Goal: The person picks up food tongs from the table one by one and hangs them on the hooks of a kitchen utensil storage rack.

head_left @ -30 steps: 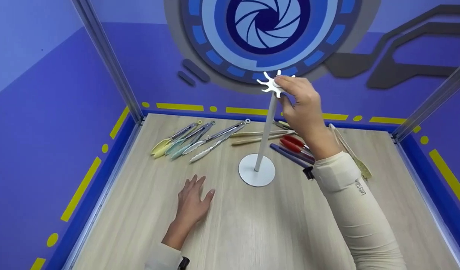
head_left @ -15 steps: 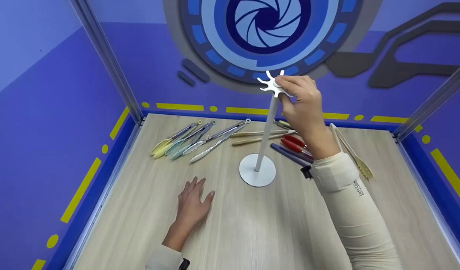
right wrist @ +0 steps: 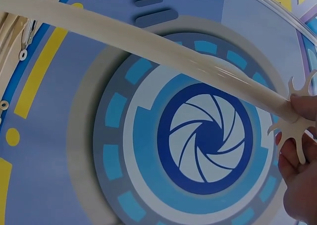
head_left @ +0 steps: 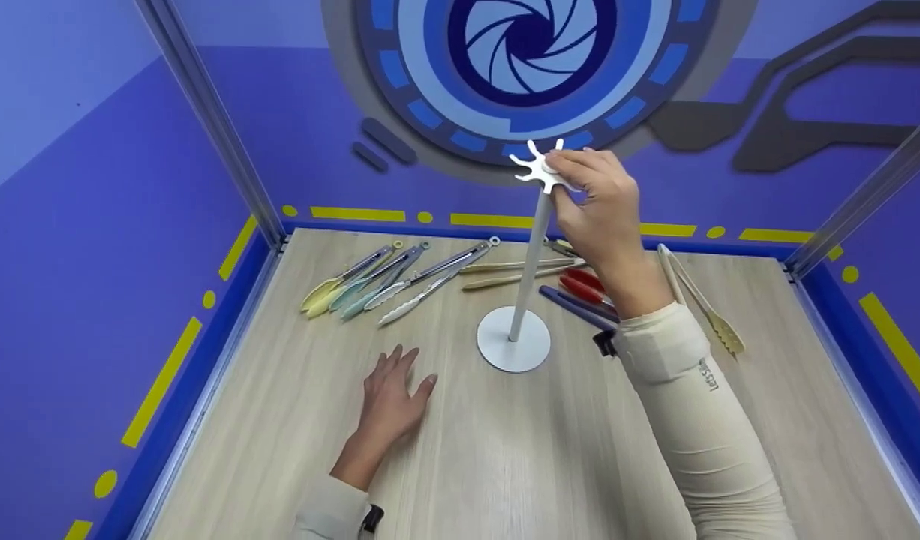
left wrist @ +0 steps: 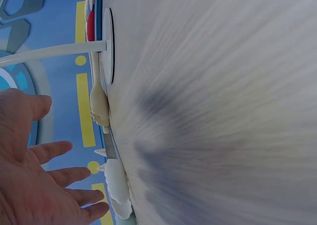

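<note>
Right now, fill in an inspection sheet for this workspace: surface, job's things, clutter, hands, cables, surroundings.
Surface: wood-grain table; no spill visible.
Job's things: white stand, upright on its round base, with a hooked star-shaped top.
Clutter: yellow-tipped tongs, teal-tipped tongs, white-tipped tongs, beige tongs, dark blue tongs and red tongs lie behind the stand or to its sides; another pair lies farther right.
Hands: right hand grips the top; left hand is over the table, holding nothing; contact unclear.
Cables: nothing seen.
Surroundings: blue printed walls, metal corner posts.
</note>
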`<state>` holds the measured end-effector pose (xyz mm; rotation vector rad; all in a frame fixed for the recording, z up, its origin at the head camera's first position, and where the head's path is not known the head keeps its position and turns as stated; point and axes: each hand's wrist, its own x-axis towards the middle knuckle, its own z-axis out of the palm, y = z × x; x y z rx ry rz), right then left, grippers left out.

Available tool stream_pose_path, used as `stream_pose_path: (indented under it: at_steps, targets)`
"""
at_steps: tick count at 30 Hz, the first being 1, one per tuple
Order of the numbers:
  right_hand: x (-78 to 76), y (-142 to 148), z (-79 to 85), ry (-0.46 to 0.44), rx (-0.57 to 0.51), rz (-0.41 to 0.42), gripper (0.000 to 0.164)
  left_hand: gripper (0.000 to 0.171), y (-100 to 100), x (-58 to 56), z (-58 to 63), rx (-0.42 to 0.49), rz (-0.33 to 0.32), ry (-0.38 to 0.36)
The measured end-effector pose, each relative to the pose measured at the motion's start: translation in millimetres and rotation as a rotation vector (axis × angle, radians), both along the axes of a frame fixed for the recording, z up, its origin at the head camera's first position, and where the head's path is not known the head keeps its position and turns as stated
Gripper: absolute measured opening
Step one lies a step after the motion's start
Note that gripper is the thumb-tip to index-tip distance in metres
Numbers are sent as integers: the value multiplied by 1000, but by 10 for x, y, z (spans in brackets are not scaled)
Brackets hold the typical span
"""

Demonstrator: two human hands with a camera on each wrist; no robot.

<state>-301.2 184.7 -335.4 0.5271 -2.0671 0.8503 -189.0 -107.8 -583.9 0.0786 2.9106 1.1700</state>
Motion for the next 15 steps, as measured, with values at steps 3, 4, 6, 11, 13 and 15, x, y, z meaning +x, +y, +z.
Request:
stream_pose_path:
  at_steps: [3,4,6,11,13,15]
  targets:
    - [5,-14,-10,0,-20,-6,23,60,38,-77,64,-11,-16,14]
    - [7,-18,-13,2,-28,-7,23,60,54,-108,84,-17,-21,16]
    - [15,-20,-13,5,-39,-8,22,60,90,-179,111,-30,-29,23]
    - [45,-29,-4,-5,-43,-12,22,60,184,-354,140,-74,-44,44]
    - [52,-36,-2,-16,-39,-10,23,61,215,-431,144,-84,-44,57]
    - [58,-42,5,-25,-37,-8,23,60,242,-512,150,-83,-41,80]
